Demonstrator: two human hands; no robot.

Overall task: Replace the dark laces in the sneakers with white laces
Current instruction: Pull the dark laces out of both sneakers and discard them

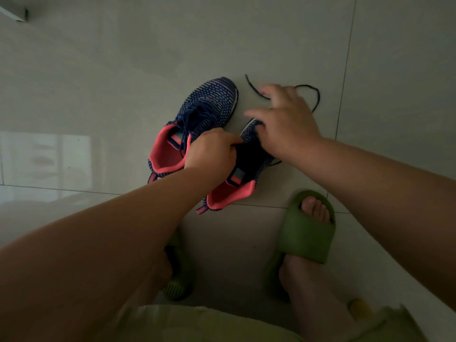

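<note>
Two knit sneakers sit on the tiled floor (271, 40), close side by side. The left sneaker (207, 104) is laced with its dark lace (187, 124). The right sneaker (237, 183) has its tongue area open and dark, and a loose dark lace (313, 95) trails from it onto the floor beyond the toe.

The sneakers look light and soft in the upper, so they likely squash under a grip; the firmer collar and the sole edge seem the better places to hold. The lace is thin, limp and probably easy to lose between fingers, so a pinch near its stiff tip should serve best.

The left hand (212, 149) is curled around the edge of the right sneaker's opening, steadying it. The right hand (283, 119) hovers over that sneaker's toe with fingers spread and blurred; I cannot tell whether it pinches the lace. No white laces are in view.
</note>
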